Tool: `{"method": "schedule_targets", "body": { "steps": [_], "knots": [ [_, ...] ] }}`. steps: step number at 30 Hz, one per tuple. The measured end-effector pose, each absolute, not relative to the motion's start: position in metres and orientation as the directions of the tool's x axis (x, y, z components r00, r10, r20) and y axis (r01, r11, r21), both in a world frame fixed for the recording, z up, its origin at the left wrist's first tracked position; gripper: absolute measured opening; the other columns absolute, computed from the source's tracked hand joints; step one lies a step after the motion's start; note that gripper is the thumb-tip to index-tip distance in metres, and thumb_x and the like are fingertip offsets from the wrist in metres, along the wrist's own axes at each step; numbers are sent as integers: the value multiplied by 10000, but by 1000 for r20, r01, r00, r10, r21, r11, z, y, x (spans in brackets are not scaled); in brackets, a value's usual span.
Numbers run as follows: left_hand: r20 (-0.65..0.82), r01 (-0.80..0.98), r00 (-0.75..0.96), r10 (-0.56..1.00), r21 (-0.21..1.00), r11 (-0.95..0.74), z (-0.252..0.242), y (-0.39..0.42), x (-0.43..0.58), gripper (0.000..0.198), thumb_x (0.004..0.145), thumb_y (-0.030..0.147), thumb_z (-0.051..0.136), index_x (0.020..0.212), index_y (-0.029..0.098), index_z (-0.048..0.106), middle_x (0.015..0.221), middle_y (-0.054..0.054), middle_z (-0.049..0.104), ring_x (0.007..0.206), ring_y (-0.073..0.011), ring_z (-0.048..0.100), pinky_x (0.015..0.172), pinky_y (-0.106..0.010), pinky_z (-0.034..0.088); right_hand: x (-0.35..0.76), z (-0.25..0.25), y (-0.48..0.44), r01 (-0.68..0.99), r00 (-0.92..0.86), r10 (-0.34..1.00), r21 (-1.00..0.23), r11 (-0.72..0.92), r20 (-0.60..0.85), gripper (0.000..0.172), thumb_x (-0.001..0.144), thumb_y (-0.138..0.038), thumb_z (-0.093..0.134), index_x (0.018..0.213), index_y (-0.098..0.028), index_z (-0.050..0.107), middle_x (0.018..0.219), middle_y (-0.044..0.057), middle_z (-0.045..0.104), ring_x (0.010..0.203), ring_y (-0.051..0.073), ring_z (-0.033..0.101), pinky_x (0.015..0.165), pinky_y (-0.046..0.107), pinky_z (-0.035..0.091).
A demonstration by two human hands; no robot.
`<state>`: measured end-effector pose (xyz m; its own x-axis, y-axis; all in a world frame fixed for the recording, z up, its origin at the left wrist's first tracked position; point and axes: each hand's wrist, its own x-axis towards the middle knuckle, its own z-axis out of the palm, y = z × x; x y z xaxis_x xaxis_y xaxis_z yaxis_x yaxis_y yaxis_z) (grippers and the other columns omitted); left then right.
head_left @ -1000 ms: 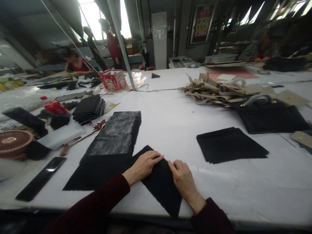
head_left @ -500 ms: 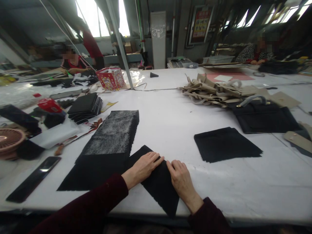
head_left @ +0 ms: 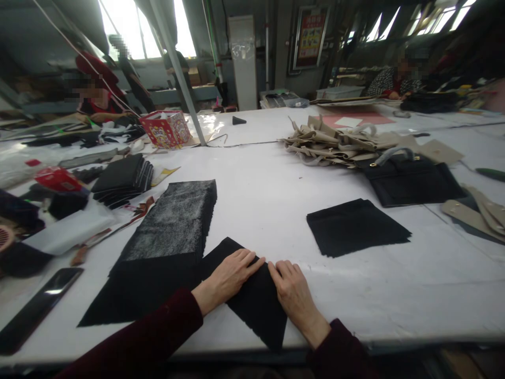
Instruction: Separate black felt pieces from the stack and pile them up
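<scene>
A black fabric piece [head_left: 256, 310] lies slantwise in front of me, one corner at the table's front edge. My left hand [head_left: 231, 271] rests flat on it, fingers stretched towards its upper right edge. At that same edge my right hand [head_left: 292, 287] has its fingers bent, with the fingertips on the fabric's border; the thumb is mostly hidden. Just left of the piece, touching or overlapping it, is a stack of black fabric [head_left: 169, 226] with a greyish, fuzzy upper part. Another flat stack of black pieces [head_left: 357, 226] lies to the right.
A phone [head_left: 37, 308] lies at the left front. Behind it are folded dark pieces [head_left: 124, 181] and a red patterned box [head_left: 165, 129] beside a metal pole [head_left: 181, 79]. Beige bag parts [head_left: 335, 142] and a black handbag [head_left: 412, 181] sit at the right. Other people work further back.
The view has turned slightly, so the table's things sit further left. Both hands stay at the same edge of the fabric piece, almost unmoved.
</scene>
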<state>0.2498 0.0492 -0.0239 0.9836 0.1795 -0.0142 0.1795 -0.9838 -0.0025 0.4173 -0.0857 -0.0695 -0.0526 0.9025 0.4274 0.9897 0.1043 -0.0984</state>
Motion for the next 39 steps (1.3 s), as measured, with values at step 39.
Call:
{"method": "schedule_targets", "body": {
  "steps": [39],
  "knots": [
    [-17, 41, 999, 41, 27, -999, -42, 37, 269, 613, 899, 71, 417, 1489, 190, 304, 1279, -94, 558, 1193, -238, 503, 1084, -409, 374, 421, -59, -111, 989, 83, 914, -147, -26, 396, 281, 957, -88, 422, 1176, -75, 597, 886, 91, 554, 814, 228, 469, 736, 383, 378]
  ]
}}
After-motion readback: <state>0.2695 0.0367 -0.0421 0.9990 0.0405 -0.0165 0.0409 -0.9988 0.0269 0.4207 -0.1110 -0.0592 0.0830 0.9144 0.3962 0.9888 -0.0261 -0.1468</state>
